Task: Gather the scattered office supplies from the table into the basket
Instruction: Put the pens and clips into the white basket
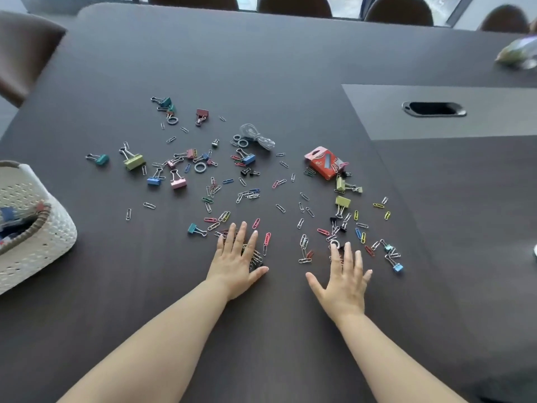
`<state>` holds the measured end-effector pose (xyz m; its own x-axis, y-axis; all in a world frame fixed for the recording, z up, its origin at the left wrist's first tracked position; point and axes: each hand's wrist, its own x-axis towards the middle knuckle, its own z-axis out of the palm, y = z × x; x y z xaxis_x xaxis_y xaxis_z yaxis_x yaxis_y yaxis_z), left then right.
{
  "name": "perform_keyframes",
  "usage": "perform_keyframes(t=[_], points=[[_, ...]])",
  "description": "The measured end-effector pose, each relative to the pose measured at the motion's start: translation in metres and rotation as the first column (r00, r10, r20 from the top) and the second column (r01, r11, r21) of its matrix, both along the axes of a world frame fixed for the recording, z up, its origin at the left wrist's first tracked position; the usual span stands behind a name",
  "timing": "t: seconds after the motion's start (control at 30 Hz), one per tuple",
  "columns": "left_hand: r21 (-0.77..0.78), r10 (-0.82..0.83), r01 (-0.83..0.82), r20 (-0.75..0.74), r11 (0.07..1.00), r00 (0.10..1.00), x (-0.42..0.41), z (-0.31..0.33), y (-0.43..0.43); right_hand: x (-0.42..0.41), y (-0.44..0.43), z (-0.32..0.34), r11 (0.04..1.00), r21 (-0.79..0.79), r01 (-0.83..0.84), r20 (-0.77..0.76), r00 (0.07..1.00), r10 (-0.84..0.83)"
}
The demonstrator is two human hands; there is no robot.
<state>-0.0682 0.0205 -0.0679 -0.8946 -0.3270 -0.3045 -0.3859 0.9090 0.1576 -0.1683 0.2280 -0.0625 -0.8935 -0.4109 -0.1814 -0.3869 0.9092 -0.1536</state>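
Observation:
Several coloured paper clips and binder clips lie scattered over the dark table. An orange staple box sits right of centre, and a coil of grey cord lies behind the middle. My left hand lies flat, palm down, fingers spread over a small heap of paper clips. My right hand lies flat and spread too, its fingertips touching clips and a metal ring. The white woven basket stands at the left edge with a few clips inside.
A grey inset panel with a cable slot takes up the table's right side. Brown chairs stand around the far and left edges. A blurred greenish object lies at the far right.

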Motion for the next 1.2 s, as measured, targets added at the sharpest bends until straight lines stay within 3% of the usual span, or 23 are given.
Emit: perform_keyframes(t=[0.17, 0.4, 0.47, 0.53, 0.6, 0.67, 0.73, 0.83, 0.97, 1.1, 1.2], points=[[-0.016, -0.009, 0.009, -0.027, 1.000, 1.000, -0.042, -0.001, 0.033, -0.036, 0.034, 0.002, 0.982, 0.126, 0.143, -0.017, 0.990, -0.142], [-0.052, 0.036, -0.039, -0.054, 0.998, 0.998, -0.090, -0.003, 0.053, -0.094, 0.064, -0.003, 0.963, 0.115, 0.245, 0.037, 0.967, -0.251], [-0.061, 0.047, -0.051, -0.068, 0.997, 0.997, -0.102, -0.003, 0.052, -0.103, 0.056, -0.006, 0.982, 0.076, 0.171, 0.072, 0.982, -0.176], [-0.042, 0.069, -0.073, -0.079, 0.996, 0.994, -0.113, -0.004, 0.051, -0.104, 0.041, -0.007, 1.000, 0.013, -0.010, 0.088, 0.996, 0.008], [-0.022, 0.101, -0.104, -0.094, 0.994, 0.990, -0.123, -0.004, 0.047, -0.101, 0.025, -0.004, 0.974, -0.126, -0.187, 0.118, 0.972, 0.202], [-0.017, 0.152, -0.155, -0.123, 0.988, 0.981, -0.129, -0.004, 0.036, -0.105, 0.014, 0.000, 0.934, -0.283, -0.217, 0.148, 0.952, 0.266], [-0.026, 0.214, -0.220, -0.145, 0.975, 0.966, -0.136, -0.004, 0.023, -0.124, 0.010, 0.001, 0.929, -0.319, -0.188, 0.085, 0.971, 0.225], [-0.019, 0.281, -0.288, -0.158, 0.958, 0.947, -0.138, -0.005, 0.013, -0.167, 0.009, 0.002, 0.985, -0.158, -0.064, -0.018, 0.998, 0.062], [0.025, 0.293, -0.293, -0.180, 0.956, 0.939, -0.140, -0.006, 0.014, -0.212, 0.001, 0.000, 0.996, 0.035, 0.085, 0.045, 0.995, -0.087], [0.016, 0.291, -0.293, -0.183, 0.956, 0.939, -0.141, -0.007, 0.012, -0.208, -0.018, -0.009, 1.000, -0.004, -0.008, 0.062, 0.998, 0.008], [0.031, 0.297, -0.297, -0.188, 0.954, 0.936, -0.140, -0.008, 0.012, -0.187, -0.031, -0.008, 0.980, -0.164, -0.112, 0.085, 0.988, 0.127]])
